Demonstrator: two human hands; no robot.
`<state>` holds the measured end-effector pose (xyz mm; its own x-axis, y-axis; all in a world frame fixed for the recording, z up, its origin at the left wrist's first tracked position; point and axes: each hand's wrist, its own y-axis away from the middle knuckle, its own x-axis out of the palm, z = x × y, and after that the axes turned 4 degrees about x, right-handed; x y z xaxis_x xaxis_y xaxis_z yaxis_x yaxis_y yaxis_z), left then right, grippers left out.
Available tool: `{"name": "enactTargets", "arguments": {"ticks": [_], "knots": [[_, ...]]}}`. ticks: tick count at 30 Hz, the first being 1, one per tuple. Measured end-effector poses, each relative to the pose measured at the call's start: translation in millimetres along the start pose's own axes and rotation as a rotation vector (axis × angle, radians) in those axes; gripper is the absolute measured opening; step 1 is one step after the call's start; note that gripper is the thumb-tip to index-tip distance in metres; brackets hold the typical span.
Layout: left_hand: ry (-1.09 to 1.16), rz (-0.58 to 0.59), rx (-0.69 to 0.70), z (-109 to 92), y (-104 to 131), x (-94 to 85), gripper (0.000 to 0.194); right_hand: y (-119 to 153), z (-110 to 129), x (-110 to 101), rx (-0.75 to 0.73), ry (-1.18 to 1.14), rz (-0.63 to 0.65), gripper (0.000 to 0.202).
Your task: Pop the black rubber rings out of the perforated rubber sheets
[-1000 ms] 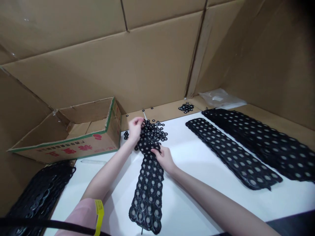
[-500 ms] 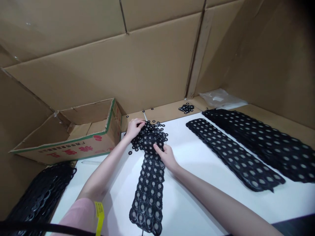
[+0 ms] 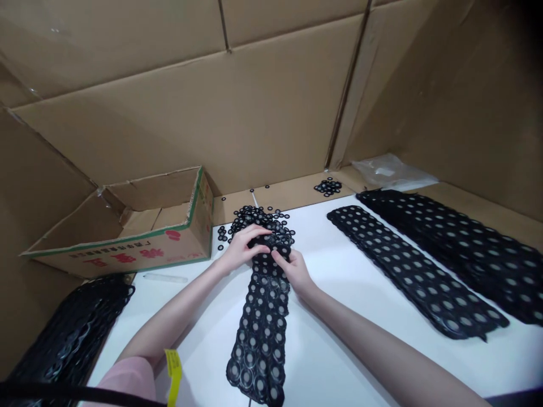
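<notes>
A long black sheet of moulded rings with pale round centres lies lengthwise on the white table before me. My right hand holds its right edge near the far end, thumb on top and the other fingers hidden underneath. From the left, my left hand reaches over that same end, fingers stretched across the sheet and thumb lower down, a gap between them. Whether a small piece sits at its fingertips is too fine to make out. Loose small black rings lie heaped just beyond and around the sheet's far end.
An open cardboard box stands at left, above a stack of black sheets. On the right lie a narrow sheet and a wider stack. A small ring pile and plastic bag are behind; cardboard walls surround the table.
My left hand has come from the ring heap toward me and right, onto the sheet's far end. My right hand keeps its hold. The view has shifted slightly.
</notes>
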<state>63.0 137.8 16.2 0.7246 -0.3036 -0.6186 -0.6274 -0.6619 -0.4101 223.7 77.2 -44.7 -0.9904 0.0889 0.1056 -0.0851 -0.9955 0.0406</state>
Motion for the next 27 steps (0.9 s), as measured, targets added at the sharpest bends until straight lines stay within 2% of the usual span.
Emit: {"name": "enactTargets", "arguments": {"ticks": [6,11,21,23,27], "knots": [[0.129,-0.097,-0.191,10.4,1.2,9.0,0.018,-1.2,-2.8,-0.4,0.011,0.042,-0.028,0.041],[0.257,-0.14,-0.309,11.7,1.6,13.6,0.018,-1.5,-5.1,0.3,0.013,0.05,-0.045,0.038],[0.182,-0.205,-0.309,5.2,2.8,19.3,0.008,-3.0,-6.8,1.2,-0.005,0.073,-0.048,0.035],[0.204,-0.186,-0.316,5.6,2.8,17.5,0.01,-2.6,-6.3,1.2,0.003,0.066,-0.046,0.035],[0.344,-0.034,-0.328,10.5,3.6,6.4,0.024,-1.9,-4.5,0.6,0.012,0.059,-0.054,0.037]]}}
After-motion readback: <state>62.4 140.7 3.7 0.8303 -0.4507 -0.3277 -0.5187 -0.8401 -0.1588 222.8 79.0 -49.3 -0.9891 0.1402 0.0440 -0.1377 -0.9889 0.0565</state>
